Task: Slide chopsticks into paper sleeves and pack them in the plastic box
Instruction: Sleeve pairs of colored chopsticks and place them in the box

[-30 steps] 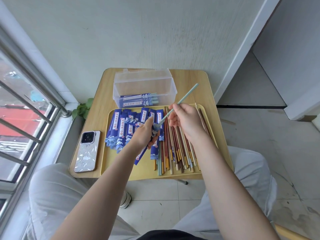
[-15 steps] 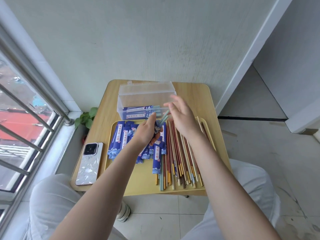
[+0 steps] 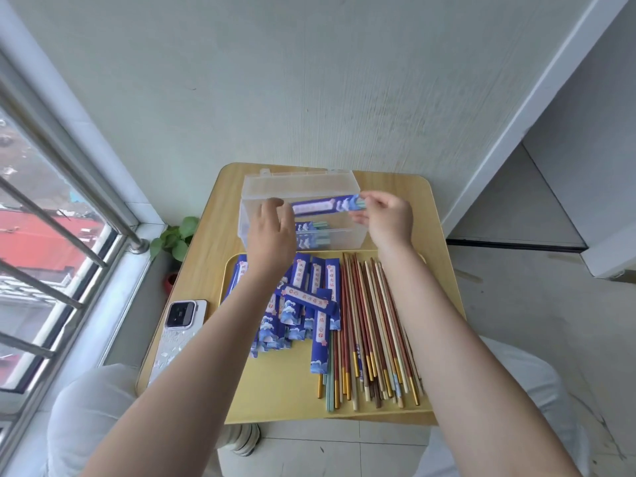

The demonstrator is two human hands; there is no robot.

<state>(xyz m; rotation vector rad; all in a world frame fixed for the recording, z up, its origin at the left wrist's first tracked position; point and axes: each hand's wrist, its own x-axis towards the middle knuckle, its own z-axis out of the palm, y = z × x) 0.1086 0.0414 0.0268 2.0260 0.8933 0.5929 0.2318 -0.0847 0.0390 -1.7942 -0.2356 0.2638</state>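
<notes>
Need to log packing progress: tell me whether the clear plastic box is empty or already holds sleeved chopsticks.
Not empty. Sleeved pairs lie inside the clear plastic box, seen through its wall; count unclear.

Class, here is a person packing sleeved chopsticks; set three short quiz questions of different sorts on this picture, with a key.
1. True or false: the sleeved pair is held above the plastic box.
2. Which hand pinches its chopstick end? A) left B) right
3. Fill in: the loose chopsticks lie on the yellow ____.

Key:
1. True.
2. B: the right hand pinches it; the left hand is at the other end.
3. Tray, beside the empty sleeves.
</notes>
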